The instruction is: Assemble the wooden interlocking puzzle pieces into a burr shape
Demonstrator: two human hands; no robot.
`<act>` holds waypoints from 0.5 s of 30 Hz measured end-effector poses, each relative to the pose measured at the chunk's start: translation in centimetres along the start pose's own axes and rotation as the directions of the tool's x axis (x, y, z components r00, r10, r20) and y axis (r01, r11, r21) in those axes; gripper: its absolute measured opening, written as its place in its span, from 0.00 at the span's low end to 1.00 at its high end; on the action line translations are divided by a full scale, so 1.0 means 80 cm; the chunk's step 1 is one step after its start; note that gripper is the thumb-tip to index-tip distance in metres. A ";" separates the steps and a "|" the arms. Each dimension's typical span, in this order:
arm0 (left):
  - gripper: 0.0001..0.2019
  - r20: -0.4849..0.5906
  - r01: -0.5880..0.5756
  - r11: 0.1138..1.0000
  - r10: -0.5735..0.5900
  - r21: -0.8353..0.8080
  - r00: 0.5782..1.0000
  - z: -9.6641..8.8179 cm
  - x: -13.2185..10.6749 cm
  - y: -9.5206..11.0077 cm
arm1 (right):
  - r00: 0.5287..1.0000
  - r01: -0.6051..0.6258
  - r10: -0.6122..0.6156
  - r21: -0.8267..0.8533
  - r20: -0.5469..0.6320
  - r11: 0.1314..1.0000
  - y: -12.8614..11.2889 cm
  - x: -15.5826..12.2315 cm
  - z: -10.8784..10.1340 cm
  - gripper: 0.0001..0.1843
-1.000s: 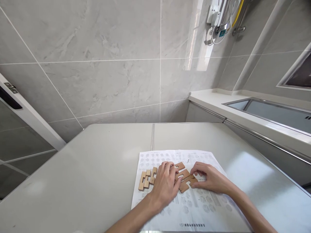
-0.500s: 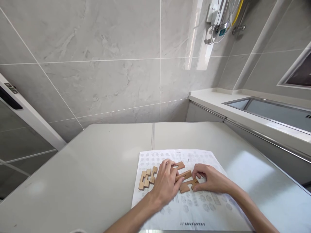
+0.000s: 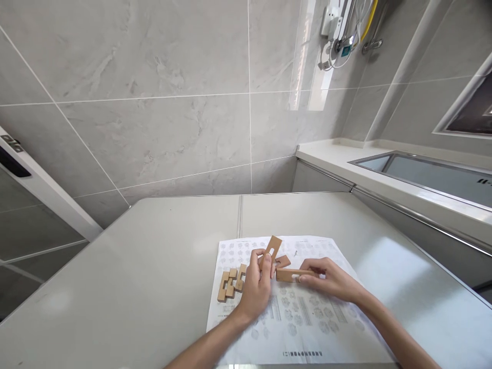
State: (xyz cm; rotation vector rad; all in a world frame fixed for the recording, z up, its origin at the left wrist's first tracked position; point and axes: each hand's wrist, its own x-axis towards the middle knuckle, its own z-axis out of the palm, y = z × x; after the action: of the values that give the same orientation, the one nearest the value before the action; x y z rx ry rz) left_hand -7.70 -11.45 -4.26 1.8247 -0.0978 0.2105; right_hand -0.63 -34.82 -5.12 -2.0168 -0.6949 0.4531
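Note:
Upright in my left hand (image 3: 258, 284) is a slotted wooden puzzle piece (image 3: 273, 245), gripped between thumb and fingers. My right hand (image 3: 330, 279) is closed on the right end of a notched wooden puzzle piece (image 3: 286, 275), whose left end reaches toward my left hand. Between the two, another flat wooden piece (image 3: 283, 261) lies on the printed sheet (image 3: 307, 328), partly hidden by my left hand. Left of that hand, several small notched wooden blocks (image 3: 224, 288) sit close together on the sheet.
The printed sheet lies at the front of a pale table (image 3: 134, 287) with a seam down its middle. A grey tiled wall (image 3: 161, 128) stands behind. To the right runs a white counter (image 3: 326, 152) with an inset sink (image 3: 423, 177).
My left hand has raised the slotted piece off the sheet and turned it upright. My right hand has lifted the notched piece, swinging it up beside my left hand.

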 end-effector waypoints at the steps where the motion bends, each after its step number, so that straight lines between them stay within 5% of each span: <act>1: 0.17 -0.009 0.002 1.000 -0.002 -0.018 1.000 0.000 0.000 0.000 | 1.000 0.002 -0.002 0.041 -0.007 0.999 -0.002 0.000 0.001 0.25; 15: 0.21 0.090 -0.124 0.992 0.122 0.019 0.988 0.000 -0.003 0.004 | 0.973 0.033 0.040 0.309 -0.229 0.950 -0.017 0.003 0.023 0.30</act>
State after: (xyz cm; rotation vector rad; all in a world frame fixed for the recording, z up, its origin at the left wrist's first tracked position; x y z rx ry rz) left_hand -8.01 -11.57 -4.03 1.8538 -0.2721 0.2181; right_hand -1.90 -32.91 -4.86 -1.7358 -0.4435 0.2997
